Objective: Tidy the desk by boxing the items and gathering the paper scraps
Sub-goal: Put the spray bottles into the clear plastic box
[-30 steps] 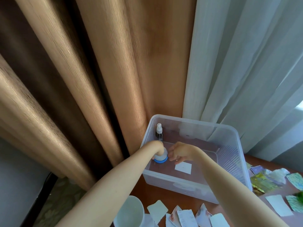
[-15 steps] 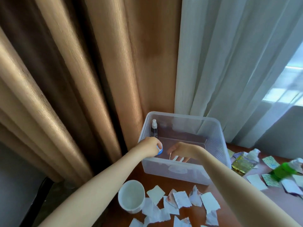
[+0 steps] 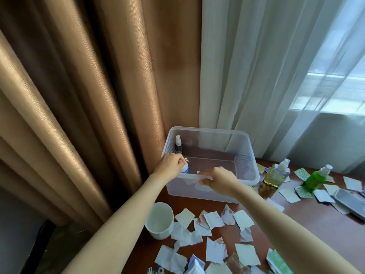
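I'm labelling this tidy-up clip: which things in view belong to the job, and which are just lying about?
Job: clear plastic box; dark spray bottle inside it; white-and-blue bottle gripped by the left hand; yellow pump bottle; green bottle; grey case; paper scraps; right hand at the box rim.
Lying about: brown curtain; sheer curtain. White cup: unclear.
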Available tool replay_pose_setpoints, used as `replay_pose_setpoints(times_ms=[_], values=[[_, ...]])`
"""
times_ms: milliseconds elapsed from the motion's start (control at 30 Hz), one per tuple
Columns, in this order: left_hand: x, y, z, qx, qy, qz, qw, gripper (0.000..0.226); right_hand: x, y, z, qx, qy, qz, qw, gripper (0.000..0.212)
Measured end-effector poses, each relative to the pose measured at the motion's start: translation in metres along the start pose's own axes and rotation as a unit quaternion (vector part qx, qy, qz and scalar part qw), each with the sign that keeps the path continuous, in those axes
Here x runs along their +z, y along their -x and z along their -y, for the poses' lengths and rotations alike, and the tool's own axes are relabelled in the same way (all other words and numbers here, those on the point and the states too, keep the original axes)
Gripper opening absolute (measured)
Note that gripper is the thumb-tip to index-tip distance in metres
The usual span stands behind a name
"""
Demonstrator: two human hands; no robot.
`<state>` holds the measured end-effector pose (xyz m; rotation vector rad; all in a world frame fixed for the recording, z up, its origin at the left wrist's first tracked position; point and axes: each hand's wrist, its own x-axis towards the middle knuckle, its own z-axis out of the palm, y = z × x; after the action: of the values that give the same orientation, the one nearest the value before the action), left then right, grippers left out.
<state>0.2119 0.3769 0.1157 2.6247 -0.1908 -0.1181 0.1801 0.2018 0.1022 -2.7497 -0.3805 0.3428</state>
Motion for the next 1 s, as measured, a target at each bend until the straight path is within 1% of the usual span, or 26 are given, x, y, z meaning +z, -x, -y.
replay_pose_setpoints(times_ms=[167,367,467,633,833,1000], values=[[0.0,-0.006,0.004,-0.006,-0.001,-0.014,1.0,0.025,0.003,0.0,0.008,0.004,0.007,-0.023,1.0,0.035],[0.002,-0.003,0.004,-0.003,-0.013,-0.01,1.0,0.03,0.003,0.005,0.013,-0.001,-0.008,-0.038,0.999,0.033],[0.001,0.004,0.004,0.013,-0.019,-0.021,1.0,0.03,-0.002,0.007,0.016,0.005,-0.021,-0.039,0.999,0.033],[0.001,0.017,-0.005,0.051,-0.017,-0.021,0.998,0.026,-0.006,0.015,0.016,-0.004,-0.058,-0.068,0.996,0.035],[-0.003,0.016,-0.046,0.089,0.008,0.008,0.996,0.029,-0.021,0.033,-0.002,0.028,-0.115,-0.109,0.987,0.037],[0.011,0.01,-0.098,0.127,0.007,0.033,0.991,0.028,-0.041,0.057,-0.032,0.082,-0.12,-0.177,0.973,0.039]])
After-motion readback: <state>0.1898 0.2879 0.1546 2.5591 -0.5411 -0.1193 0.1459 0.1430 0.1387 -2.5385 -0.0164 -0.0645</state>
